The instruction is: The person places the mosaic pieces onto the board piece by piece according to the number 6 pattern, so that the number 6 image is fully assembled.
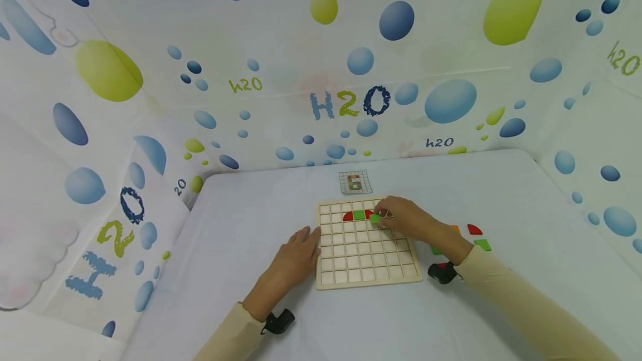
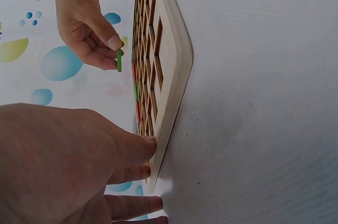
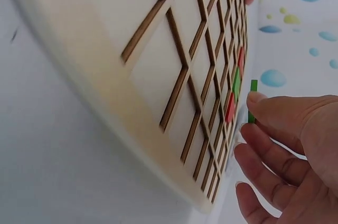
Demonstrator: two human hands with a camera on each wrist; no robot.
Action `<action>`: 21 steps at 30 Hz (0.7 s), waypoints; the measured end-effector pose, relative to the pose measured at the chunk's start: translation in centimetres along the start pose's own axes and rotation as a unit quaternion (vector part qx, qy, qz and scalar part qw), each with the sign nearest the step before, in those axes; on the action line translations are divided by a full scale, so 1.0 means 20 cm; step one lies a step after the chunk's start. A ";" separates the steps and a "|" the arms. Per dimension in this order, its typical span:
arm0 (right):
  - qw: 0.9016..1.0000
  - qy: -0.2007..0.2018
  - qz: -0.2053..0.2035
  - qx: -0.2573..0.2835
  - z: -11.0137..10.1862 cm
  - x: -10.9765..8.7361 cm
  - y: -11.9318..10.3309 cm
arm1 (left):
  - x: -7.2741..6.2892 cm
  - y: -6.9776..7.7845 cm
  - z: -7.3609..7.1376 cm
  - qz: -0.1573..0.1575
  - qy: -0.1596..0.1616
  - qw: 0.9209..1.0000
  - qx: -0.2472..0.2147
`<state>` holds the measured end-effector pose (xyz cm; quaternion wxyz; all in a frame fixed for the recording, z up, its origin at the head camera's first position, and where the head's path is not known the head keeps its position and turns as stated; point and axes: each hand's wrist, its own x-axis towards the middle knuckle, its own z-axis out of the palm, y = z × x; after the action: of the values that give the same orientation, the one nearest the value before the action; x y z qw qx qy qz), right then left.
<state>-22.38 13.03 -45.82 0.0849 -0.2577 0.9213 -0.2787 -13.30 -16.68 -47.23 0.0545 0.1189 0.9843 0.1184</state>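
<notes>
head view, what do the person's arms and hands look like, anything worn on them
The left sleeve and right sleeve are plain beige. The left wrist camera and right wrist camera near their ends are small and black. The left hand and right hand wear no gloves.

Grid board (image 1: 360,260), one; card (image 1: 354,183), one; inset pieces (image 1: 359,214), three; held piece (image 1: 374,219), one; loose pieces (image 1: 483,245), at least five.
</notes>
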 end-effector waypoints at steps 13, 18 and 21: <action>0.999 -0.002 -0.043 -0.005 0.08 0.06 -0.11 | 0.00 0.00 0.00 0.005 0.012 1.000 -0.004; 0.999 -0.010 -0.040 -0.008 0.11 0.07 -0.15 | 0.00 0.00 0.01 0.005 0.016 1.000 -0.004; 0.999 -0.003 -0.041 -0.024 0.12 0.08 -0.17 | 0.00 0.00 0.01 0.005 0.017 1.000 -0.002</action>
<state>-21.49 8.61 -46.00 0.0700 -0.2981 0.9161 -0.2588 -13.34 -16.71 -47.46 0.0370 0.1215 0.9843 0.1223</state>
